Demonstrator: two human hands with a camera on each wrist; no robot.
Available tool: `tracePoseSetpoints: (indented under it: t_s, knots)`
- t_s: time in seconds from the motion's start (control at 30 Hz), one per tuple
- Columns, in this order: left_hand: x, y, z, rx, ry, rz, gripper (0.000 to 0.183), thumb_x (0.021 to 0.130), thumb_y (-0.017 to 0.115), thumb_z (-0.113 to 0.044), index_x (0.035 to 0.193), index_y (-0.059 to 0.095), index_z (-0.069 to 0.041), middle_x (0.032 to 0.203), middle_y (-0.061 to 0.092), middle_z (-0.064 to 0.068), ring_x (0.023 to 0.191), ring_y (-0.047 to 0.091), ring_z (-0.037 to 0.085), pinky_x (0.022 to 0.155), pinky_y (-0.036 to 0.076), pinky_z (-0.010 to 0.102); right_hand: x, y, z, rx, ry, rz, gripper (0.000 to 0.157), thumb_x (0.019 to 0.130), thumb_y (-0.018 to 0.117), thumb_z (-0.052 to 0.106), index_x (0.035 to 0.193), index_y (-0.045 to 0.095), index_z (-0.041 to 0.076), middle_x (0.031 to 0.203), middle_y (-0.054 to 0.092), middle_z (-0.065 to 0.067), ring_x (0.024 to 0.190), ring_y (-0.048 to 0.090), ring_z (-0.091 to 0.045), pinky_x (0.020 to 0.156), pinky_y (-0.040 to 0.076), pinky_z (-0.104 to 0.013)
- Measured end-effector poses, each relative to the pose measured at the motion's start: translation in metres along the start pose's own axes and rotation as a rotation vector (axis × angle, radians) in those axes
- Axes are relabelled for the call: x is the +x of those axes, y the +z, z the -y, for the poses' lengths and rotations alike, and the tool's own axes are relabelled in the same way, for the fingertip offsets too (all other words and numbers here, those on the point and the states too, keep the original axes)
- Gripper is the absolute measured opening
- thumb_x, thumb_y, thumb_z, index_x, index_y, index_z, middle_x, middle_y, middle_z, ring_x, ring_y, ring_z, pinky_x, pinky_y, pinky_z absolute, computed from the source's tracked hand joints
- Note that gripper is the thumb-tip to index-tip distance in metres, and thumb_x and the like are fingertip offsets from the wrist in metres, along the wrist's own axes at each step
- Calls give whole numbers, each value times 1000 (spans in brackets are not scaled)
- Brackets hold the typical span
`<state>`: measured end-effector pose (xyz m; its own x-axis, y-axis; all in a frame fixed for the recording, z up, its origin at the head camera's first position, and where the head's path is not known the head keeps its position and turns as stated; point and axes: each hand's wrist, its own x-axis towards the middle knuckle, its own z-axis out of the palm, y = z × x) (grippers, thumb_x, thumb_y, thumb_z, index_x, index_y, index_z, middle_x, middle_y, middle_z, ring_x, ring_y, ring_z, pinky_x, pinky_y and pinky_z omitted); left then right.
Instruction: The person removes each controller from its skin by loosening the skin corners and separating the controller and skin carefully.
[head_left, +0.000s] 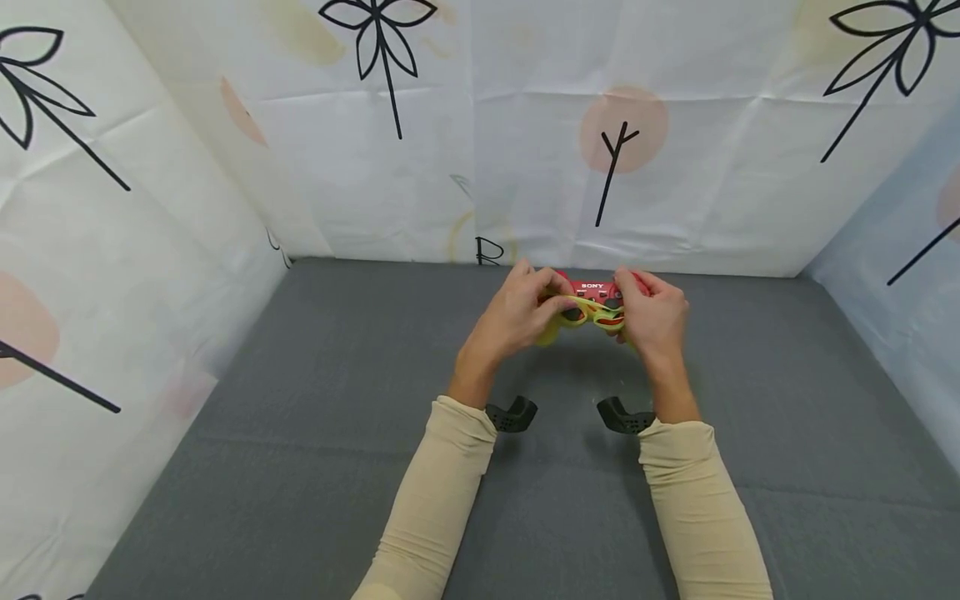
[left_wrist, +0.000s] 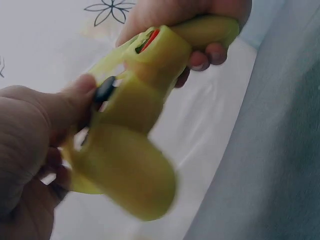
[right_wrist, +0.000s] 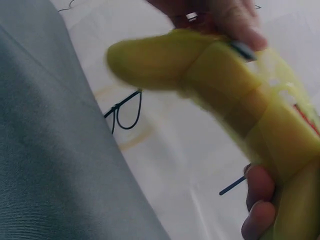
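Note:
A red Sony game controller (head_left: 592, 288) is held up over the far part of the grey surface. A yellow stretchy cover (left_wrist: 132, 165) wraps its grips and underside, while its red top still shows in the head view. My left hand (head_left: 517, 312) pinches the cover's edge at the controller's left side, thumb beside a dark thumbstick (left_wrist: 104, 90). On the other side my right hand (head_left: 656, 315) grips the controller and cover, with fingertips (right_wrist: 260, 187) curled under the yellow grip. In the right wrist view, the cover (right_wrist: 225, 70) spans the controller's underside.
The grey padded surface (head_left: 337, 492) spreads beneath both arms. White patterned fabric walls (head_left: 517, 167) rise at the back and both sides, the back one close behind the hands. Black wrist mounts (head_left: 512, 414) jut inward from both wrists.

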<state>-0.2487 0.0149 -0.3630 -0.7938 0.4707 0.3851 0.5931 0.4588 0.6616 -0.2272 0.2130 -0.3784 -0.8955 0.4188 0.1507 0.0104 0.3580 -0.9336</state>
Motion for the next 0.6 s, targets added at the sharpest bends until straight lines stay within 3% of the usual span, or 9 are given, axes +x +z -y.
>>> tracePoseSetpoints:
  t_s: [0.17, 0.33, 0.47, 0.6]
  knots:
    - [-2, 2, -2, -1, 140, -139, 15, 95, 72, -22, 99, 72, -8, 89, 63, 7, 86, 40, 18, 71, 40, 24, -3, 4, -1, 58, -6, -21, 49, 95, 60, 52, 113, 76, 10, 75, 65, 0, 41, 61, -11, 43, 52, -23]
    - [-2, 0, -4, 35, 213, -195, 14, 93, 74, -20, 97, 72, -7, 87, 65, 7, 85, 43, 19, 70, 42, 23, -4, 9, -1, 74, -1, -59, 50, 95, 60, 52, 110, 76, 7, 80, 66, -8, 41, 60, -9, 43, 52, -23]
    - [-3, -5, -6, 80, 243, -180, 13, 91, 77, -19, 94, 73, -8, 86, 62, 8, 86, 41, 20, 70, 42, 23, -3, 10, 0, 93, -26, -117, 48, 96, 61, 49, 108, 77, 6, 78, 67, -10, 39, 58, -7, 40, 51, -24]
    - [-3, -7, -10, 144, 248, -119, 12, 89, 79, -20, 90, 73, -10, 85, 63, 8, 85, 39, 19, 70, 41, 25, 0, 5, -1, 102, 1, -149, 46, 96, 61, 48, 105, 78, 7, 68, 64, 2, 39, 58, -6, 39, 50, -25]
